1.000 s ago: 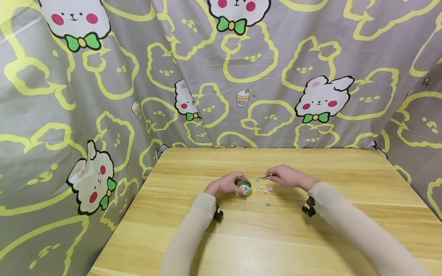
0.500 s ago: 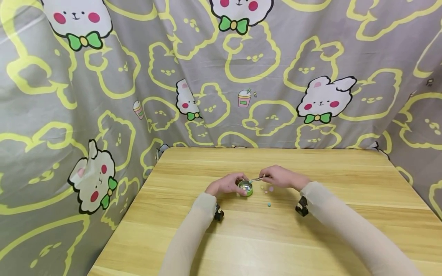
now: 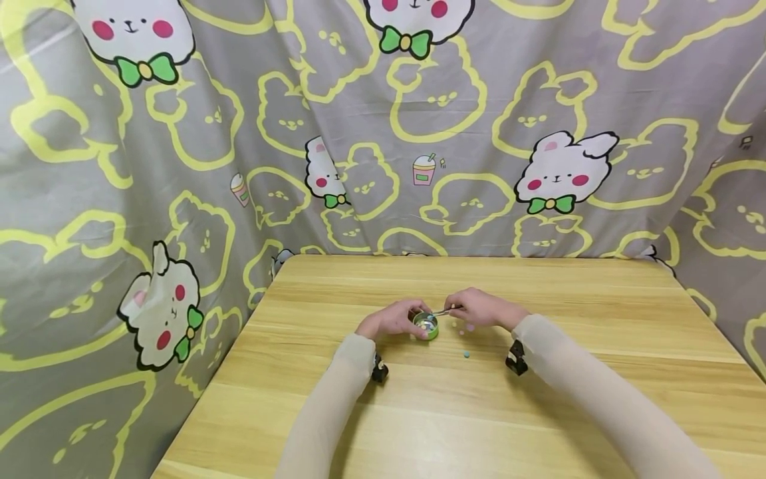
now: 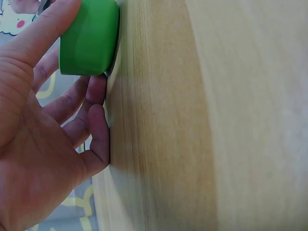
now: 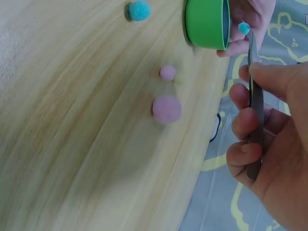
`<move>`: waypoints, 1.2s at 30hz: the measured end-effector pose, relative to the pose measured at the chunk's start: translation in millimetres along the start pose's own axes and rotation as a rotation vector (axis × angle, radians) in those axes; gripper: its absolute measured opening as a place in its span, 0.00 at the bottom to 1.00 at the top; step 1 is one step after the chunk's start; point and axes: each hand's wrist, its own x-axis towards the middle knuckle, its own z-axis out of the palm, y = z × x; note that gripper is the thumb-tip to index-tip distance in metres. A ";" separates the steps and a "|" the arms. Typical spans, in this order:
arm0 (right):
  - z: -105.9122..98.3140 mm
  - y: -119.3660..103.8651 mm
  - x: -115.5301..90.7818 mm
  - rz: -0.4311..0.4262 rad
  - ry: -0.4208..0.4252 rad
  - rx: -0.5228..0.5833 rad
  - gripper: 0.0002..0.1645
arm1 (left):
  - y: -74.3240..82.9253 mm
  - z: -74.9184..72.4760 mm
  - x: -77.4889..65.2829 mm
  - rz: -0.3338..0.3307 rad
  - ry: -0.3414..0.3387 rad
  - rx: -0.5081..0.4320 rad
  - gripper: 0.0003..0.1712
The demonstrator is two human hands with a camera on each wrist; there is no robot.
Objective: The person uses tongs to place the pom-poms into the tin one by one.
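Observation:
My left hand (image 3: pixel 391 319) holds a small round green tin (image 4: pixel 90 38) on the table, thumb on the near side and fingers around the far side. Several small pom-poms show inside the tin in the head view. My right hand (image 3: pixel 481 308) grips metal tweezers (image 5: pixel 257 98), whose tips pinch a small blue pom-pom (image 5: pixel 244 28). In the head view those tips are over the tin's rim. Between the hands lie a pink pom-pom (image 5: pixel 168 72), a pale yellow one (image 5: pixel 179 78) and a larger lilac one (image 5: pixel 167 109). A blue pom-pom (image 5: pixel 139 10) lies nearer the person.
The wooden table (image 3: pixel 395 419) reaches back to a grey patterned curtain (image 3: pixel 467 120), which also hangs along both sides. Black wrist cameras, such as the right one (image 3: pixel 517 358), sit just above the tabletop.
My right hand has moved left with the tweezers, carrying the small blue pom-pom from the table to above the tin. The left hand and tin have stayed in place.

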 end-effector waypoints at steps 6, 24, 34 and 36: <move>2.3 -0.2 1.9 0.017 -0.022 0.035 0.09 | -0.2 1.4 0.3 0.000 0.003 0.006 0.24; 5.7 0.4 1.6 0.058 -0.048 0.075 0.09 | 1.3 2.1 -1.0 -0.002 0.003 0.022 0.26; 3.6 -1.6 1.2 0.072 -0.040 0.099 0.10 | 2.5 0.4 -0.2 -0.003 0.003 0.015 0.24; 3.0 -1.2 1.2 0.073 -0.036 0.089 0.09 | 1.9 0.3 0.1 -0.005 0.004 0.014 0.24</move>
